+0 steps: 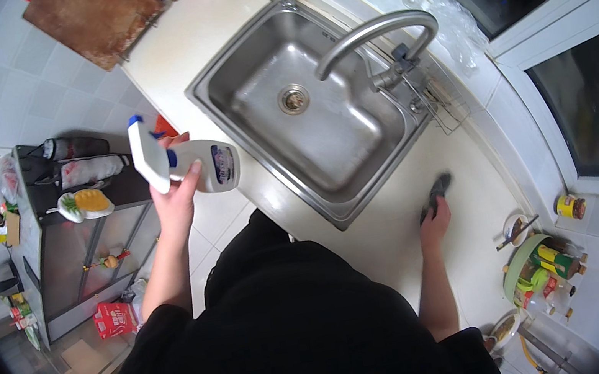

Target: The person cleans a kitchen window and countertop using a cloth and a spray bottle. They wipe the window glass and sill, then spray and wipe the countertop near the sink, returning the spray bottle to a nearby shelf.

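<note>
My left hand (pixel 180 190) is closed around the neck of a spray bottle (pixel 209 165) with a white trigger head and blue parts. The bottle is tilted on its side over the near edge of the counter, left of the stainless steel sink (pixel 295 100). My right hand (pixel 436 217) holds a dark cloth (pixel 440 186) against the pale countertop (pixel 396 248), to the right of the sink. The cloth is slightly blurred, and its lower part is hidden by my fingers. A curved metal faucet (pixel 375 30) reaches over the basin.
A wire rack (pixel 447 107) stands behind the faucet. A green tray (pixel 512 271) with bottles and packets sits at the right, near a bowl (pixel 516 227). A brown board (pixel 94 20) is at the upper left, and a dark-topped cabinet (pixel 66 256) at the left.
</note>
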The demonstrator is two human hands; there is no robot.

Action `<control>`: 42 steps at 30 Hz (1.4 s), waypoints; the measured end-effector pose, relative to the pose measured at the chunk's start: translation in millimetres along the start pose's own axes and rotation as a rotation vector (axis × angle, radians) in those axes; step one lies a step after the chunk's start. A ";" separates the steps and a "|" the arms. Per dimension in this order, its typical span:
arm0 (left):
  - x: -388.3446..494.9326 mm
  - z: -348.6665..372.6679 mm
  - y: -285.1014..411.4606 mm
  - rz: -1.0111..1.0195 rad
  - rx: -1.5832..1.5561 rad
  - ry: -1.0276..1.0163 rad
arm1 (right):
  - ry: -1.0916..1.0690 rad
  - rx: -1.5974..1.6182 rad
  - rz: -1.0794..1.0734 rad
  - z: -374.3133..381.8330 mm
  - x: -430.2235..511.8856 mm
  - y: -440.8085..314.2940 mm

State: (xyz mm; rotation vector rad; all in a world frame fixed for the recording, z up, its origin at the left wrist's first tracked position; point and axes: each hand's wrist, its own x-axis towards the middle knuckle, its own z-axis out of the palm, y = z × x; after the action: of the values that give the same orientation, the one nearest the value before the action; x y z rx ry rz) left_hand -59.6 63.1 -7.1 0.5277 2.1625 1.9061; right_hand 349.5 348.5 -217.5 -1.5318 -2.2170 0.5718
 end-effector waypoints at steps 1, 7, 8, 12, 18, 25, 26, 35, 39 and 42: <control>5.9 -6.7 2.7 0.032 0.009 -0.014 | -0.027 -0.013 -0.106 -1.9 -1.7 10.9; 64.6 -37.5 4.8 0.118 -0.140 -0.119 | -0.126 -0.002 -0.102 2.6 -34.3 22.8; 77.4 -37.4 0.0 0.088 -0.100 -0.115 | -0.121 -0.022 -0.090 3.4 -47.2 17.0; 128.7 -32.4 -30.1 0.066 -0.180 -0.144 | -0.084 -0.048 0.024 10.1 -101.7 -15.1; 217.8 -32.8 -84.3 0.045 -0.104 -0.251 | 0.046 -0.100 0.317 36.5 -147.9 -61.6; 413.5 44.1 -144.7 0.328 0.086 -0.322 | 0.107 -0.205 0.435 60.0 -152.1 -84.9; 438.5 57.2 -152.6 0.323 0.108 -0.336 | 0.116 -0.196 0.465 62.4 -153.6 -87.2; 556.1 129.2 -180.1 0.079 0.084 -0.362 | 0.169 -0.151 0.520 70.7 -164.4 -101.7; 567.2 124.6 -177.4 0.034 0.100 -0.339 | 0.260 -0.120 0.502 75.6 -165.6 -94.0; 565.2 110.0 -175.9 0.103 0.115 -0.449 | 0.327 -0.146 0.536 85.6 -161.6 -84.5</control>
State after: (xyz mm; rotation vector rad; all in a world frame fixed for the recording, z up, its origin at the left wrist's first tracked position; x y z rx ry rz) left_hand -555.9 371.5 -152.7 0.9980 1.9813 1.5257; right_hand 291.7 159.8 -257.9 -2.1395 -1.6324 0.2751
